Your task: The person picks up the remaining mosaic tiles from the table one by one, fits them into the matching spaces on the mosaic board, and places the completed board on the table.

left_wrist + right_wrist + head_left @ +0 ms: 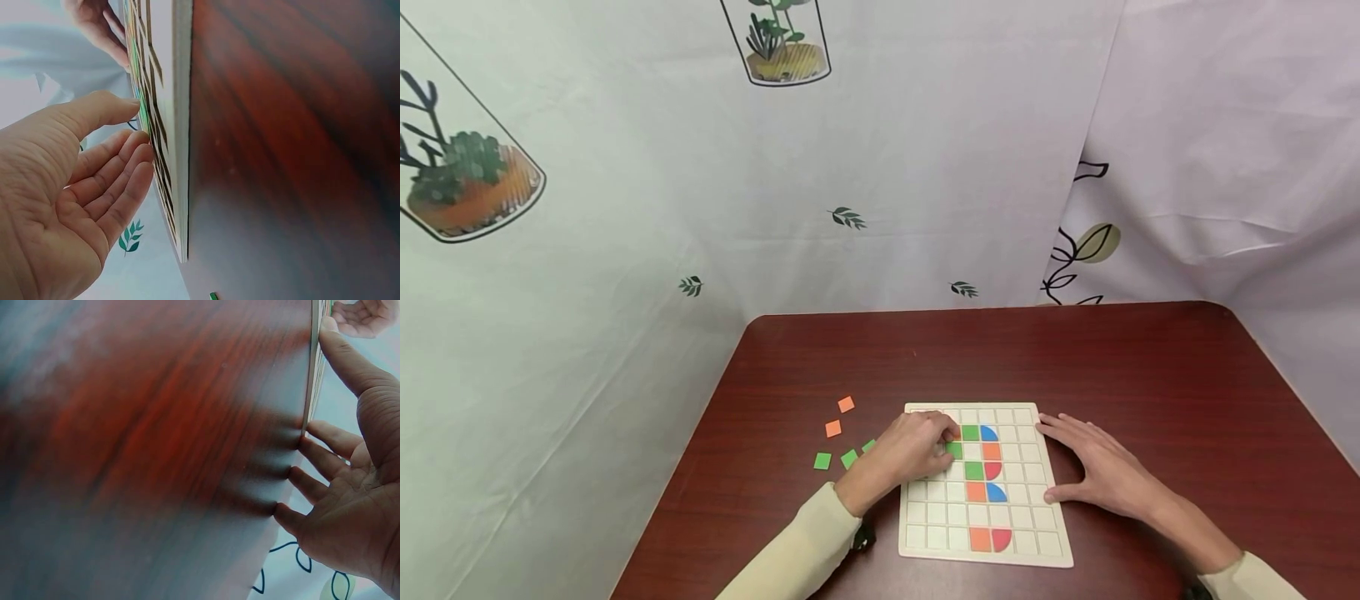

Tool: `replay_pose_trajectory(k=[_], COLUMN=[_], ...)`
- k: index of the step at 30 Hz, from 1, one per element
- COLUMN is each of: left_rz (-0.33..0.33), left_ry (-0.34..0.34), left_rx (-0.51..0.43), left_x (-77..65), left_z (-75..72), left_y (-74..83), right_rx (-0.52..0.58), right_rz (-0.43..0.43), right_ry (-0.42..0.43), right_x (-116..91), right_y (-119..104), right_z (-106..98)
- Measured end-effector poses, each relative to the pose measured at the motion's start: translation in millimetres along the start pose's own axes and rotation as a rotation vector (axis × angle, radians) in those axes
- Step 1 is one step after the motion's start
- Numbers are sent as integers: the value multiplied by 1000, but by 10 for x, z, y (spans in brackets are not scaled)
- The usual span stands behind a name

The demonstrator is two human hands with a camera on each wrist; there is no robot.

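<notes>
A white gridded board (936, 515) lies on the table, its middle columns holding coloured tiles. Among them are a green square (973, 471), an orange square (975, 492), a blue quarter-round (996, 492) and a red quarter-round (1002, 540). My left hand (910, 446) reaches over the board's left half, index fingertip on an orange tile (957, 434) in an upper row. The left wrist view shows its thumb and fingers (119, 187) apart and loosely bent. My right hand (1105, 471) is spread along the right edge, thumb and index fingertip touching the board's side.
Left of the board lie loose tiles: orange ones (833, 428) and green ones (822, 461), some partly behind the left forearm. The dark red wooden table (985, 354) ends at a white patterned cloth (910, 167) behind and at the left.
</notes>
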State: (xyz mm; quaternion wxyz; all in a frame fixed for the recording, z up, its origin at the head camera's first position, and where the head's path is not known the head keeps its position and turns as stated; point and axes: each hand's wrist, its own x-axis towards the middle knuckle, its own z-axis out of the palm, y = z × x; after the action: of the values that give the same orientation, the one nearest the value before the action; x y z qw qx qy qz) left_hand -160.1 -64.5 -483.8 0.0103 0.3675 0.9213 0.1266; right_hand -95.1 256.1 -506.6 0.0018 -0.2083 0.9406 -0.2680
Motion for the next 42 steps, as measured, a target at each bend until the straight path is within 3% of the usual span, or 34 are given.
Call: replay_pose_trajectory(k=[6, 15, 22, 28, 42], left_rz=[-23, -49, -60, -112, -232], left_ry=[15, 117, 232, 325, 396], left_rx=[-96, -215, -291, -316, -365], left_x=[4, 17, -16, -78, -315], left_z=[-105, -366, -584, -730, -827], left_y=[-59, -225, -393, -584, -888], right_rx=[-2, -1, 2, 8, 3], right_rz=[3, -3, -9, -2, -12], right_ry=[-2, 4, 6, 0, 6], right_x=[5, -2, -6, 3, 2], right_y=[3, -1, 3, -2, -2], right_z=[-3, 5, 8, -4, -8])
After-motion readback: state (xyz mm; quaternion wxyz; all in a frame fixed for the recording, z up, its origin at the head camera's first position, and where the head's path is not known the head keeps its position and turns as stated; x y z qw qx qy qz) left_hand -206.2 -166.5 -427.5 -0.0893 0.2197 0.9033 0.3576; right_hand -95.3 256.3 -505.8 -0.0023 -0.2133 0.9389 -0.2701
